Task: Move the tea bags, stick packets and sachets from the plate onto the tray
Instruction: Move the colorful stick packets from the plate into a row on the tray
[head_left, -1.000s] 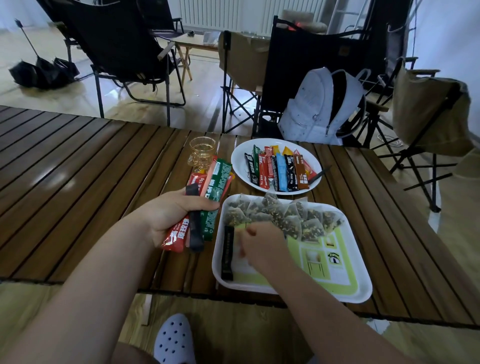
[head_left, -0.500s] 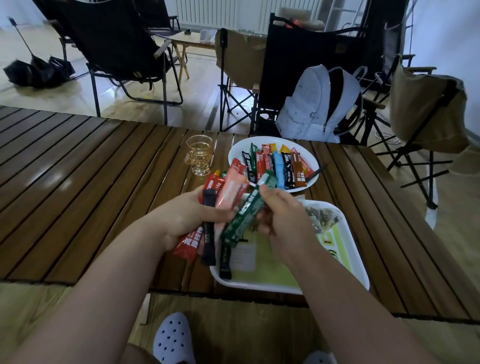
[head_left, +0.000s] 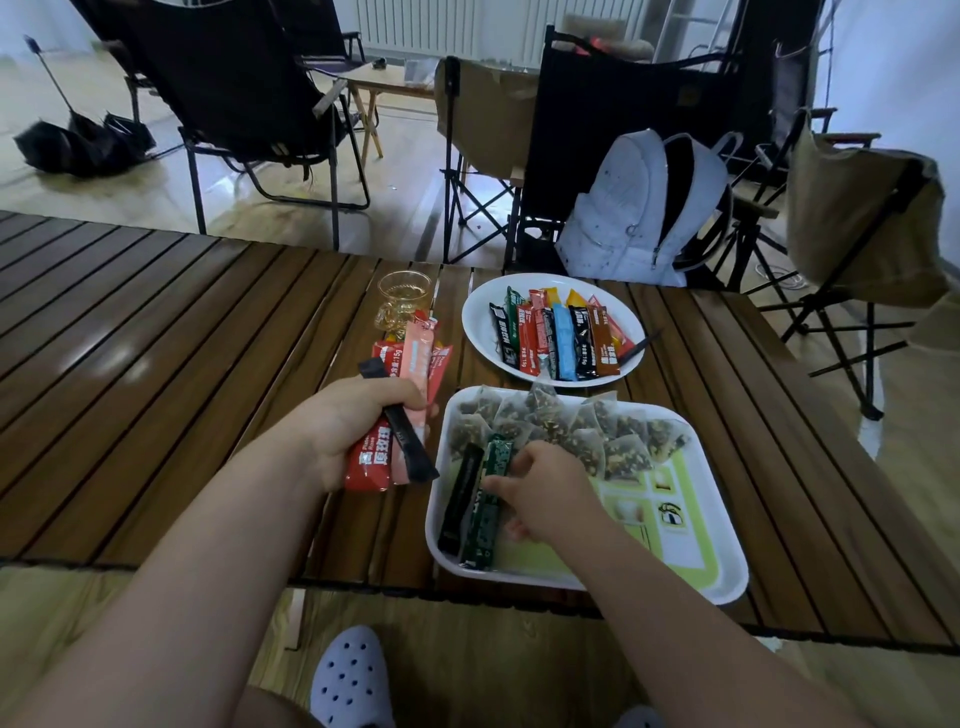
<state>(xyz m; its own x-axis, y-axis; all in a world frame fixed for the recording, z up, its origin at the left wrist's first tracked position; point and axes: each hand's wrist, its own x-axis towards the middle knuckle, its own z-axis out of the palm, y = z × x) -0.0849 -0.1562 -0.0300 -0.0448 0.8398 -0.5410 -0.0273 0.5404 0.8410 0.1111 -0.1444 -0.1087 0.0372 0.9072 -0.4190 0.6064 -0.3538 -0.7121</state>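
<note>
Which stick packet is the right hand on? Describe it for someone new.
Find the white tray at the near edge of the table. Along its left side, nearer than the tea bags, two stick packets lie side by side. The right hand pinches the dark green packet; the black packet lies to its left.

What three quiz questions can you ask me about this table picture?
1. True or false: the round white plate holds no stick packets.
2. Which packet does the right hand pinch on the white rectangular tray? A: dark green stick packet. B: blue one. C: orange one.
3. Fill in: the left hand grips a bunch of red, pink and black stick packets over the brown slatted wooden ___.

Key: 1 false; 2 A; 3 table.
</note>
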